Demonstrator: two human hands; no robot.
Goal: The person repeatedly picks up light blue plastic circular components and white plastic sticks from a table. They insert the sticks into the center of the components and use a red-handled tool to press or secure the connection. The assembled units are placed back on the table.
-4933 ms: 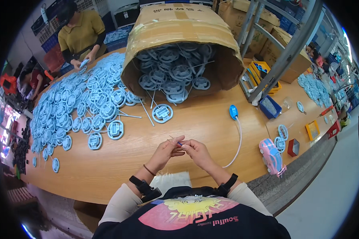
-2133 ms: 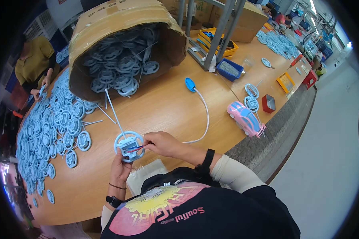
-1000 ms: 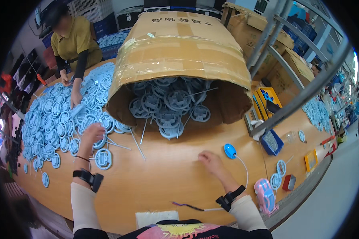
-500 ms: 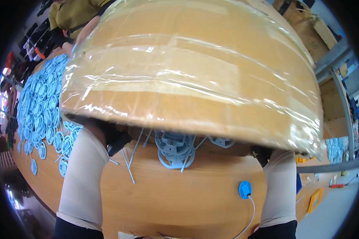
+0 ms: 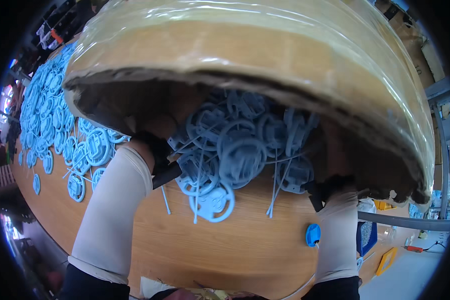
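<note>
A large cardboard box (image 5: 225, 45) wrapped in clear tape is tipped over the table, its open side facing me. Light-blue round plastic parts (image 5: 242, 157) with thin rods lie heaped under the opening, partly on the wooden table (image 5: 225, 250). Both my forearms, in pale sleeves with dark bands at the wrists, reach into the box. My left hand (image 5: 180, 105) is in shadow beyond the left edge of the heap. My right hand (image 5: 336, 150) is inside, to the right of the heap. Shadow and the box hide the fingers of both.
A big pile of the same light-blue parts (image 5: 50, 107) covers the left of the table. A bright-blue round piece with a white cable (image 5: 313, 235) lies near my right forearm. Further right are a blue bin (image 5: 367, 237), a yellow frame (image 5: 386, 261) and a metal rail (image 5: 410, 221).
The box has tilted up, exposing its dark inside. More light-blue parts now show beneath it. Both arms reach further in, and the person at the far left is mostly out of sight.
</note>
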